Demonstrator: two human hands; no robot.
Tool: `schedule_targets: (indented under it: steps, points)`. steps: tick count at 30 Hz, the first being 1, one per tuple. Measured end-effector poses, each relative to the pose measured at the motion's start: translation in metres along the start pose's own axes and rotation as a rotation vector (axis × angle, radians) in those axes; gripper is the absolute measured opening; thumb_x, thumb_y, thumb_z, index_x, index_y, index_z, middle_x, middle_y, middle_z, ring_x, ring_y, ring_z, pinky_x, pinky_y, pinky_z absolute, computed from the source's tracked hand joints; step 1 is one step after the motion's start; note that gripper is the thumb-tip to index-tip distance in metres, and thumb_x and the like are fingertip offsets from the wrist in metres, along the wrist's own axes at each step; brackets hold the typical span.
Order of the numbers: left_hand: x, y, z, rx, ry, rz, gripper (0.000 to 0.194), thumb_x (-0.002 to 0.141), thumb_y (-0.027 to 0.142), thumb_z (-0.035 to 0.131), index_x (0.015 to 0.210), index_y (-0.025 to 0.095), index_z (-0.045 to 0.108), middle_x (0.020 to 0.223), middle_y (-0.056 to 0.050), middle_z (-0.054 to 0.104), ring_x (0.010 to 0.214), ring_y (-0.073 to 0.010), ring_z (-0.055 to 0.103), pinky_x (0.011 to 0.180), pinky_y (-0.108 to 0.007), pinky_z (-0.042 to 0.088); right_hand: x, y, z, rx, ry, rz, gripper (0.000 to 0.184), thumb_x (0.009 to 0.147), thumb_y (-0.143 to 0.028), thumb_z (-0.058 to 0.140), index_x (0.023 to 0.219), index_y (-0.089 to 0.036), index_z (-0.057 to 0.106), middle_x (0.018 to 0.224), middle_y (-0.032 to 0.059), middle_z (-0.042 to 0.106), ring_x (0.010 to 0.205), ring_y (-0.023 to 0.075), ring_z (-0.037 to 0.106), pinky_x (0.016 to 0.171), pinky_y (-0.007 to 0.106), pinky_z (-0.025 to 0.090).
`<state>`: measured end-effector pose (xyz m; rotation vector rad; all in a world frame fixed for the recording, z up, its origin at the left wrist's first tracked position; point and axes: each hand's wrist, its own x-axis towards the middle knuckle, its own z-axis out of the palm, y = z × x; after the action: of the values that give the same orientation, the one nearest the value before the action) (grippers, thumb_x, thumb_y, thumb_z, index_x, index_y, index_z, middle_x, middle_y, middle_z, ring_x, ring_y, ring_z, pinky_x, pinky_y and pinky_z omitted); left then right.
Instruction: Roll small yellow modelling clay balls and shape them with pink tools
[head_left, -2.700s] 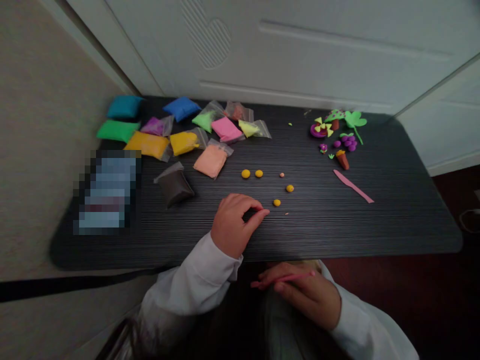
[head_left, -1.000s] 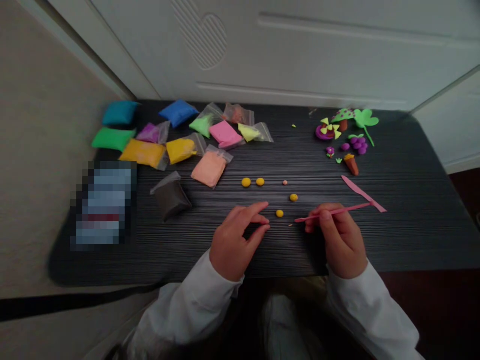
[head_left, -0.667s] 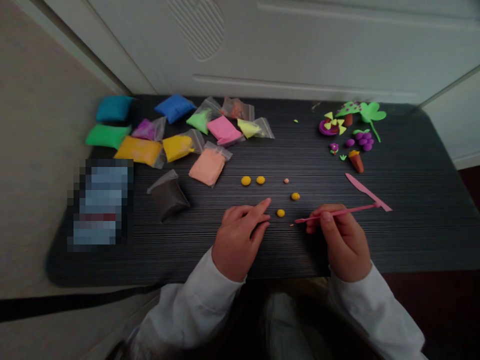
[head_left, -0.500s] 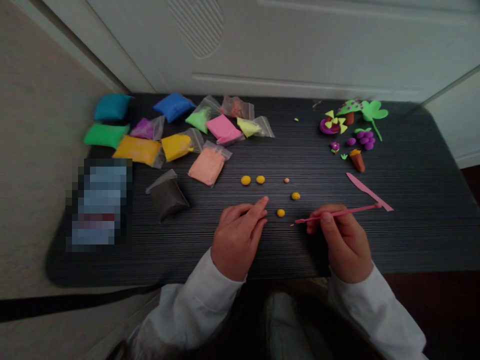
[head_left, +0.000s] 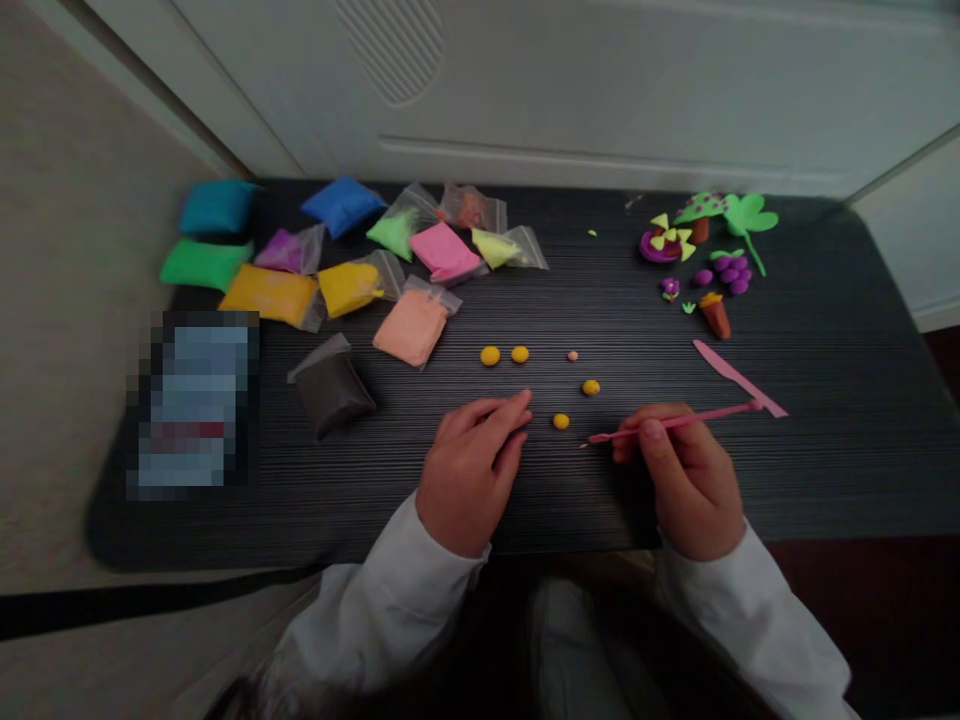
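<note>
My right hand (head_left: 686, 480) pinches a thin pink clay modelling tool (head_left: 705, 414), its tip pointing left, just above the dark table. By that tip lies a tiny sliver of clay (head_left: 583, 445). A smooth yellow clay ball (head_left: 561, 422) and a speckled yellow ball (head_left: 591, 387) rest between my hands. Two more yellow balls, a left one (head_left: 490, 355) and a right one (head_left: 520, 354), sit farther back, with a small peach ball (head_left: 572, 356) to their right. My left hand (head_left: 469, 470) hovers low or rests on the table, fingers extended, thumb apart, holding nothing visible.
Bags of coloured clay, such as a peach one (head_left: 411, 322) and a black one (head_left: 332, 387), cover the table's left. A blurred-out flat device (head_left: 193, 405) lies front left. Finished clay pieces, including purple grapes (head_left: 733, 272), stand back right near a pink clay knife (head_left: 739, 378).
My left thumb has moved away from the fingers. The right hand keeps the pink tool in nearly the same place. The whole view has shifted slightly.
</note>
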<state>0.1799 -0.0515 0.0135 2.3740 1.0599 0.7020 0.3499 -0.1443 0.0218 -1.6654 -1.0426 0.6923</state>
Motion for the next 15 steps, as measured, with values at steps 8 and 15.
schedule_targets:
  steps: [8, 15]
  points:
    - [-0.0004, -0.0003, 0.0015, 0.032, 0.058, 0.041, 0.037, 0.078, 0.012, 0.055, 0.115, 0.018, 0.052, 0.091, 0.0, 0.071, 0.09, -0.0148, 0.06, 0.083, -0.031, 0.044, 0.0, -0.002, 0.0003, -0.006, 0.004, -0.002, 0.013, 0.088, -0.026, 0.043, 0.086, -0.02, 0.055, 0.072, -0.0019, 0.057, 0.064, 0.0081, 0.056, 0.061, 0.024, 0.044]
    - [-0.0014, -0.0009, 0.0022, 0.076, 0.046, 0.057, 0.038, 0.079, 0.015, 0.055, 0.116, 0.018, 0.05, 0.087, -0.001, 0.071, 0.092, -0.0179, 0.058, 0.083, -0.034, 0.043, 0.0014, -0.0027, 0.0014, -0.026, 0.013, -0.004, 0.015, 0.087, -0.028, 0.044, 0.084, -0.019, 0.056, 0.069, -0.0013, 0.056, 0.061, 0.0097, 0.055, 0.058, 0.026, 0.044]
